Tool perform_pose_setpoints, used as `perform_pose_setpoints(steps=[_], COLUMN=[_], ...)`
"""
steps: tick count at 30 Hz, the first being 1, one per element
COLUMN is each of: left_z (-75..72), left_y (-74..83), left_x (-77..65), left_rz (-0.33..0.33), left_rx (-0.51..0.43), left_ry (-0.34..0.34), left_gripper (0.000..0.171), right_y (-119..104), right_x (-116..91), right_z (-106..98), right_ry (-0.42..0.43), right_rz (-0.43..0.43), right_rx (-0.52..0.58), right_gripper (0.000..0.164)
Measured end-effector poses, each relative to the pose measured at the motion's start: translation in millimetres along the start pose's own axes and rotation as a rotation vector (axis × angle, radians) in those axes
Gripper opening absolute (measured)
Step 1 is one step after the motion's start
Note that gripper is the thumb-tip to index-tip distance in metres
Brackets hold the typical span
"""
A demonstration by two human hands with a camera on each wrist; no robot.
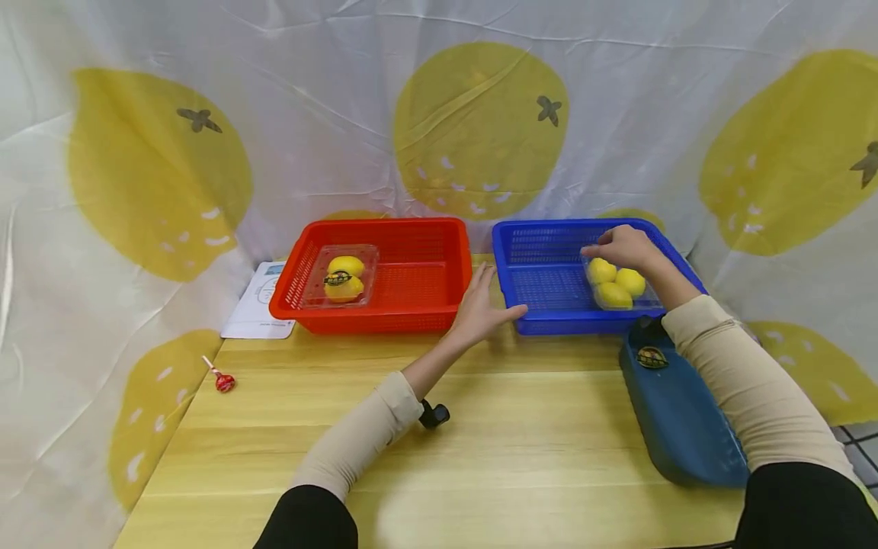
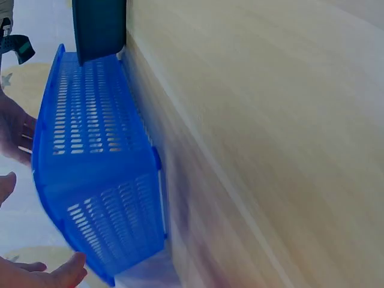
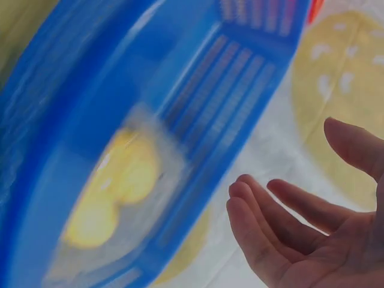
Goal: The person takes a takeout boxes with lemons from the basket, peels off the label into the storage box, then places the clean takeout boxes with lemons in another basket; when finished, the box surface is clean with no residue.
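Observation:
My right hand [image 1: 626, 248] is over the blue basket [image 1: 549, 320], its fingers loosely bent and parted. Below it in that basket lies a clear plastic box [image 1: 645, 304] with three yellow lemons [image 1: 613, 296]. In the right wrist view the same hand [image 3: 306, 234] shows nothing in its grasp and a gap from the lemons [image 3: 135, 171]. My left hand [image 1: 478, 306] has its fingers spread between the two baskets. Its thumb points at the blue basket's near left corner, and its fingertips are beside the red basket [image 1: 384, 320].
Another clear box [image 1: 370, 263] with two lemons sits in the red basket. A dark blue-green scoop-shaped container [image 1: 686, 419] is under my right forearm. A red lollipop [image 1: 224, 382] lies at the left of the wooden table [image 1: 535, 457], near a white printed sheet [image 1: 257, 309].

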State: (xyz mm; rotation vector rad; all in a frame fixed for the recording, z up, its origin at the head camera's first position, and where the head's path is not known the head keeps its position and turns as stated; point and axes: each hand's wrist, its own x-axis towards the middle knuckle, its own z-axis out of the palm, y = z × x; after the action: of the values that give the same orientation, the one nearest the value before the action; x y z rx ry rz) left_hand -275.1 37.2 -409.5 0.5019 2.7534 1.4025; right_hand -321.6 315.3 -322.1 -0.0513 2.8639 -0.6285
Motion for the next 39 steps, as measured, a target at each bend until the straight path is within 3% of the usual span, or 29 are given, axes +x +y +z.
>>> perform_pose_setpoints(steps=[6,12,23,29,34,39], left_z=[-27.5,-64.4,-146.7,-190.5,-211.8,-218.4], left_y=[-6.3,-23.1,-80.6,-121.0,-148.2,-161.9], left_x=[-15.8,-28.6,-40.0,-51.2,-57.7,-59.5], left_rz=[0.097,0.117,0.004,-0.104,-0.19,-0.217], left_rx=[-0.075,0.026,0.335,0.387,0.39,0.365], left_ry=[-0.001,0.075,0.226,0.299,0.289,0.235], left_gripper=[0.088,0.086,0.088,0.088,0.095,0.103], right_y=[-39.9,-80.2,-132.7,-151.1,-159.4,-172.3], right_x=[9.7,16.1,17.1,17.1,17.0,22.9], right_z=[9.6,22.8,44.9,52.1,53.5,54.1], right_ry=[-0.02,-0.025,-0.06,-0.109,-0.128,-0.164], right_rz=[-0.056,-0.147,-0.246,-0.265,-0.281,-0.301], right_rx=[0.045,0.05,0.14,0.171,0.172,0.191], right_gripper=[0.075,0.072,0.064,0.067,0.065,0.066])
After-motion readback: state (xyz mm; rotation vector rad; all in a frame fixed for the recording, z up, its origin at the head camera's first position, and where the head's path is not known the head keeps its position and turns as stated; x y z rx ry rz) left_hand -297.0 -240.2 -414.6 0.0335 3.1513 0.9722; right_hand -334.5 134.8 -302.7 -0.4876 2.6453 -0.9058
